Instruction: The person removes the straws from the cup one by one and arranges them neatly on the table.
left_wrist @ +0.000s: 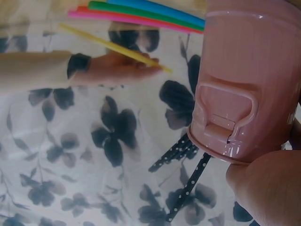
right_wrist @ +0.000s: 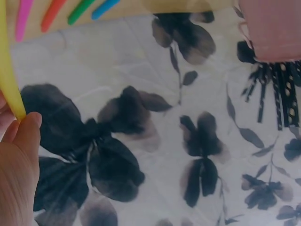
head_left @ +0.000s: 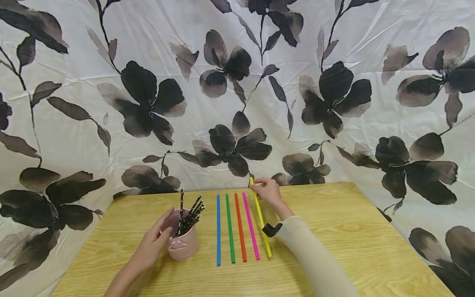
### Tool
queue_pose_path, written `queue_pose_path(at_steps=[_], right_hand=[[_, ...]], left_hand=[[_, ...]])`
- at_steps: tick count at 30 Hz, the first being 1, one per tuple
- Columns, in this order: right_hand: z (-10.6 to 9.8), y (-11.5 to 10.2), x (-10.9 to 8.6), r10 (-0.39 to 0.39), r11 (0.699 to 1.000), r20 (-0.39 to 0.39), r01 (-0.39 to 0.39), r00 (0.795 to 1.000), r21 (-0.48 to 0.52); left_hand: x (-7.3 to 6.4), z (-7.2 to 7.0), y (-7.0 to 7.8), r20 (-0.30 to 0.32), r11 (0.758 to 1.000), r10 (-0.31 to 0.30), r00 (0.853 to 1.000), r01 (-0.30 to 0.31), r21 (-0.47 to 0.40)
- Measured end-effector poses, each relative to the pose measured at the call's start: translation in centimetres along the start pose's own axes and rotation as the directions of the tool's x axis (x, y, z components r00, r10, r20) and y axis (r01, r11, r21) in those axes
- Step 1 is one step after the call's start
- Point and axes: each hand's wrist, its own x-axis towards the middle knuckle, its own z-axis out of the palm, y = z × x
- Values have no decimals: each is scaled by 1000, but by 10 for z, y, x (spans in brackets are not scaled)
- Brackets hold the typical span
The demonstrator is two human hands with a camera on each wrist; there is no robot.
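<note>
My left hand (head_left: pixel 150 243) grips a small pink metal pail (head_left: pixel 184 246) from its left side, the thumb near the rim. Several black straws with white dots (head_left: pixel 191 216) stand in the pail and lean right. At the far end of a yellow straw (head_left: pixel 260 214), my right hand (head_left: pixel 268 192) pinches it between thumb and fingers; the straw slants towards me. Left of it, a blue straw (head_left: pixel 218 231), a green straw (head_left: pixel 230 231), a red straw (head_left: pixel 240 229) and a pink straw (head_left: pixel 251 227) lie side by side. In the right wrist view, the thumb presses the yellow straw's tip (right_wrist: pixel 16 106).
The light wooden table (head_left: pixel 319 235) ends at the back against a white cloth (head_left: pixel 274 111) with dark flowers. A black device (head_left: pixel 272 229) sits on the right sleeve, close over the yellow straw. The pail's wire-like handle (left_wrist: pixel 251 101) is folded against its side.
</note>
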Motion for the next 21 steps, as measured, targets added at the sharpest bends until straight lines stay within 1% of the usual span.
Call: queue_pose_path(at_steps=[6,13,17,21], right_hand=[[5,18,4,31,997,-2,-32,1000,-67],[10,37,6,57,988,-17,-59,998,-143],[10,43,6,69,981,-11,-70,998,-181],[10,49,5,79,973,-3,-78,997,-217]], left_hand=[[0,1,-4,-9,1000,-30,1000,30,1],[-1,-1,-4,-9,1000,4,1000,-4,-12],[-1,0,-3,-11,1000,0,1000,0,-21],[-1,1,-3,1,1000,-12,1000,12,-17]])
